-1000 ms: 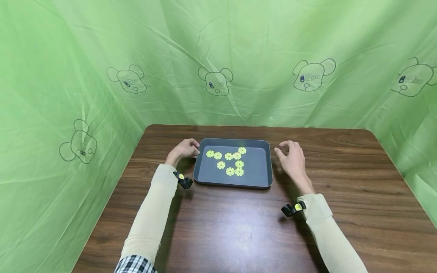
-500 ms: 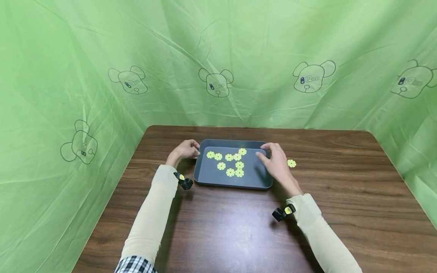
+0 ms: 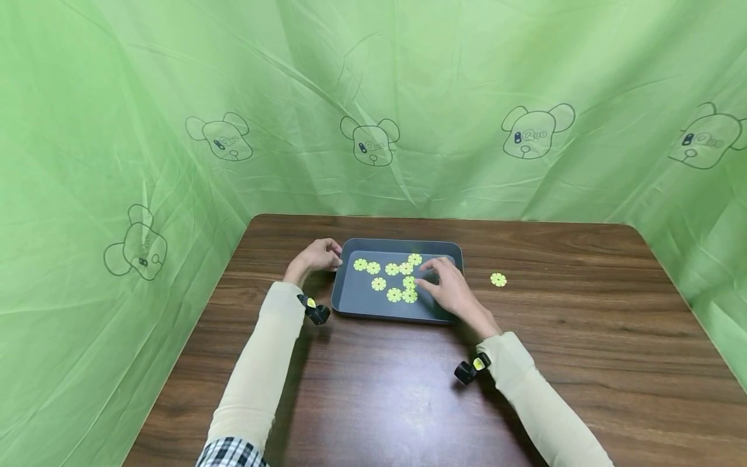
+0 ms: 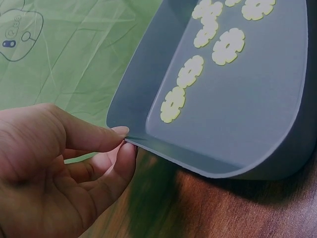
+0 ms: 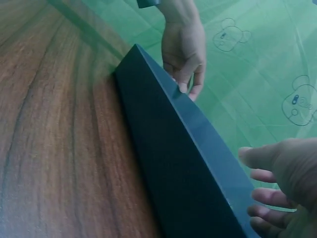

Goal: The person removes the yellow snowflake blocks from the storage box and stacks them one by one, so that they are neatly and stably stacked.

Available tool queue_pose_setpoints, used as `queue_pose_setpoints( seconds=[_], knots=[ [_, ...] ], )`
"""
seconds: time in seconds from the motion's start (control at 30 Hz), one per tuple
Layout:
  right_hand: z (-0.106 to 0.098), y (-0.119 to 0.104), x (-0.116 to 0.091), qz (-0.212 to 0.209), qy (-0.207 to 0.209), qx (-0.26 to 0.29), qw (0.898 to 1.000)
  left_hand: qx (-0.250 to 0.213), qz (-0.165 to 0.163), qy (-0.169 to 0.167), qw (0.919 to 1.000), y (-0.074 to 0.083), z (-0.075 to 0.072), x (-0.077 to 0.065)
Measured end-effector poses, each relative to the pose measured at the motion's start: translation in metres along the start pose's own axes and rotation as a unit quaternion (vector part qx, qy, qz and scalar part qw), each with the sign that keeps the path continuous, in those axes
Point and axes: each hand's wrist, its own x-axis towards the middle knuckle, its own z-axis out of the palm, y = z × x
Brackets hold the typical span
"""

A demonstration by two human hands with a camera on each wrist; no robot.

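A dark grey rectangular tray holds several yellow-green flower-shaped discs, each notched round its edge, such as one disc lying apart from the others. At the tray's left side, my left hand pinches the rim between thumb and fingertips; the left wrist view shows this pinch on the tray wall closely. My right hand hovers over the right half of the tray, thumb and fingers spread apart with nothing between them. Its fingertips are near the discs on the right side of the group. One more disc lies on the table, right of the tray.
The brown wooden table extends on both sides and in front of the tray. Behind and beside it hangs a green curtain with mouse-like outline drawings. Each wrist wears a black strap camera.
My right hand has moved left from beside the tray to above its discs. A disc has appeared on the table to the right. My left hand keeps its pinch on the rim.
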Motion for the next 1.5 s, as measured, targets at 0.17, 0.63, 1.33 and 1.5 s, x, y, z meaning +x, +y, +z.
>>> queue_pose_setpoints(
  seconds=[0.17, 0.63, 1.33, 1.5],
  knots=[
    [0.007, -0.001, 0.001, 0.002, -0.044, -0.012, 0.999, -0.001, 0.000, -0.001, 1.0000, -0.001, -0.001, 0.002],
    [0.017, -0.003, 0.004, 0.016, -0.086, -0.075, 0.993, -0.006, 0.003, -0.001, 1.0000, -0.001, -0.002, 0.003],
    [0.013, -0.007, 0.000, 0.033, -0.081, -0.064, 0.994, -0.033, -0.013, -0.005, 0.9994, 0.000, 0.001, 0.003],
    [0.008, -0.004, 0.001, 0.033, -0.064, -0.027, 0.997, -0.032, -0.010, -0.005, 0.9994, -0.001, 0.001, 0.003]
  ],
)
